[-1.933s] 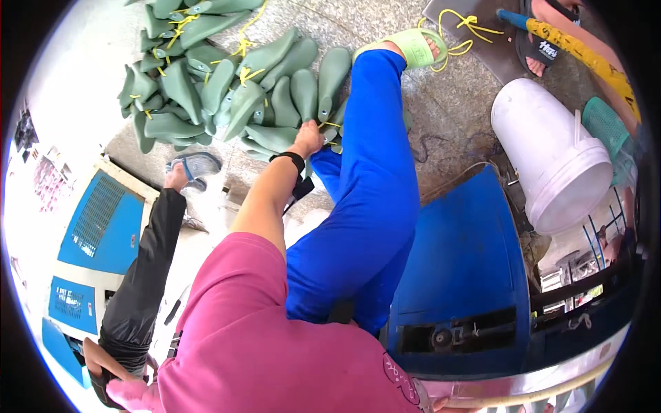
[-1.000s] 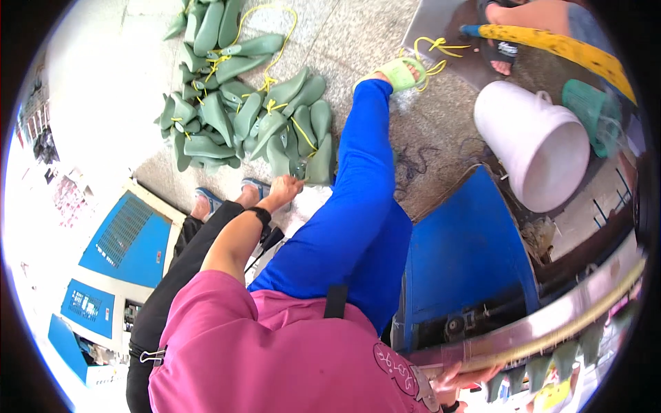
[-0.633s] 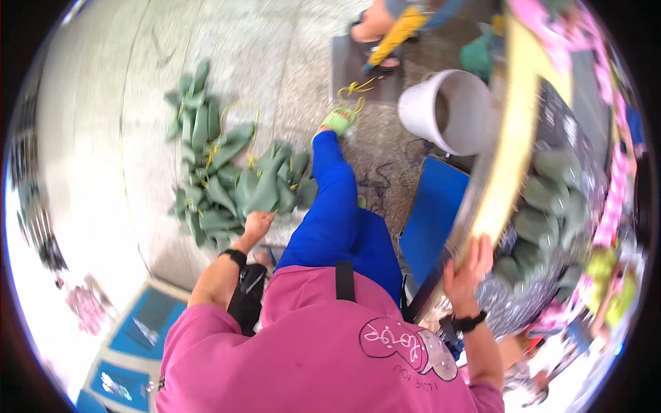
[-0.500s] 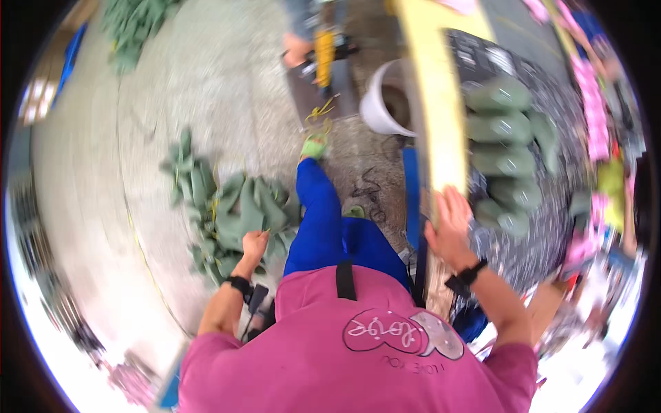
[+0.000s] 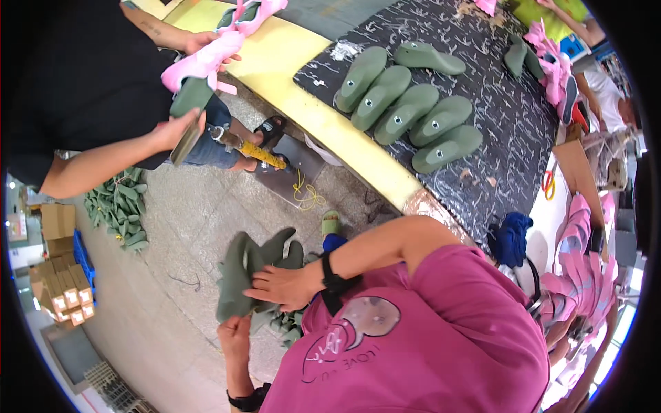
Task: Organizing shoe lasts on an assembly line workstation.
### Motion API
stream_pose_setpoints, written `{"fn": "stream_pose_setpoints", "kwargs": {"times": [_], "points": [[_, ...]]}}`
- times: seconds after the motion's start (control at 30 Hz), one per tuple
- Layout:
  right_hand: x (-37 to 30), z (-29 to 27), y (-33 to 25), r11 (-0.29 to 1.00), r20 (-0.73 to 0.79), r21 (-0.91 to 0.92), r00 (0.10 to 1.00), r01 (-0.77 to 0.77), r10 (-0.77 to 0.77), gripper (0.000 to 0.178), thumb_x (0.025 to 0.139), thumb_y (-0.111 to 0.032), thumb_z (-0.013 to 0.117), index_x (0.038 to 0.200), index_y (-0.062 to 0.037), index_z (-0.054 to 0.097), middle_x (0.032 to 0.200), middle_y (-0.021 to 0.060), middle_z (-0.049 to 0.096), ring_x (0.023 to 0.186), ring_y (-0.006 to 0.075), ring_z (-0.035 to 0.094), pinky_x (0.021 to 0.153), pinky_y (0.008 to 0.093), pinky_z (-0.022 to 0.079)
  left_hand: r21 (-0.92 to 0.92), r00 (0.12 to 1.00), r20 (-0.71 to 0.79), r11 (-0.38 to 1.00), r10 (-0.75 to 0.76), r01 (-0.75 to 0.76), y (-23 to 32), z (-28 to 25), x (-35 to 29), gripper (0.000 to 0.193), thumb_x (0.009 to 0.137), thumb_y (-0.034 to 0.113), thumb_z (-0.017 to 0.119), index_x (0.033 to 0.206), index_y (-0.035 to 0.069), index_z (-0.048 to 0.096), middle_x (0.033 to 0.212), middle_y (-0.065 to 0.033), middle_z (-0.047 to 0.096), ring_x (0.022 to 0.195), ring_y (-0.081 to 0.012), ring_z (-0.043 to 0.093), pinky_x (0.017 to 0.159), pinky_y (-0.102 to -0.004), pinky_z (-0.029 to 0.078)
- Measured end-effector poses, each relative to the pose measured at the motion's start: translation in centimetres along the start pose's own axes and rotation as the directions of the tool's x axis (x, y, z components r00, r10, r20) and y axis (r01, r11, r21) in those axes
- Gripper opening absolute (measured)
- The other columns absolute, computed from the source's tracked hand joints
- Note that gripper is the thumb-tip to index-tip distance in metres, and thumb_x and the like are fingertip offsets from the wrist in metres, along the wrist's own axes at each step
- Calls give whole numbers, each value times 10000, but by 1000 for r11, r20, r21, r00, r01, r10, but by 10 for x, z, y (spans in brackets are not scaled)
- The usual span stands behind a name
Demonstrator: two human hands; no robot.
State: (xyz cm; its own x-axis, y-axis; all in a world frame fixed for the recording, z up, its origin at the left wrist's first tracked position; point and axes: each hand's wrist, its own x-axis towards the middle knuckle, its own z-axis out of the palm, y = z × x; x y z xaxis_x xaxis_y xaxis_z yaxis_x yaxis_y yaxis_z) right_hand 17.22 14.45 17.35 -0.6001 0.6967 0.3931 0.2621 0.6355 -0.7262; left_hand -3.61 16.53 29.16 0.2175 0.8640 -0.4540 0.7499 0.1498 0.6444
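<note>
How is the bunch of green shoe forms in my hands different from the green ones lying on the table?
The bunch of green forms is clutched loosely between the left hand and right hand, overlapping at odd angles above the floor. The five forms on the dark table lie apart from any hand, side by side in a neat slanted row, each showing a small round hole on top. No holes show on the held ones. Both sets share the same dull green colour and shoe-like shape.
</note>
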Motion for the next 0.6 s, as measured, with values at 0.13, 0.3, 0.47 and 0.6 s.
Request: {"fn": "stream_pose_setpoints", "kwargs": {"times": [0.13,0.3,0.47,0.6], "points": [[39,-50,-45,979,-274,-202,961,-31,-27,705,613,-229,711,1200,33,422,968,172,496,954,297,493,825,384,358,-35,996,-56,997,65,-67,74,-36,-22,265,758,23,571,524,10,448,484,40,391,485,-40,333,431,-259,222],[61,-102,-81,850,-430,-524,877,-47,-217,189,694,-191,575,760,-35,492,590,37,509,590,220,549,583,335,380,24,941,24,941,338,-339,160,-59,-23,269,744,-12,562,524,23,411,497,59,370,490,-29,304,440,-240,215],[23,-200,-130,663,-441,-746,796,-68,-415,167,644,-197,561,648,-43,495,534,37,487,507,199,545,474,330,397,18,756,258,779,602,-627,254,-65,-36,219,732,-19,565,569,22,425,551,40,382,530,-35,323,474,-222,243],[-8,-265,-204,179,-317,-949,773,-261,-550,168,626,-180,581,615,-14,554,498,74,545,482,232,593,467,415,476,-4,469,208,480,858,-877,303,-69,-37,76,773,54,575,786,18,509,826,-30,480,665,-98,421,590,-214,343]]}}
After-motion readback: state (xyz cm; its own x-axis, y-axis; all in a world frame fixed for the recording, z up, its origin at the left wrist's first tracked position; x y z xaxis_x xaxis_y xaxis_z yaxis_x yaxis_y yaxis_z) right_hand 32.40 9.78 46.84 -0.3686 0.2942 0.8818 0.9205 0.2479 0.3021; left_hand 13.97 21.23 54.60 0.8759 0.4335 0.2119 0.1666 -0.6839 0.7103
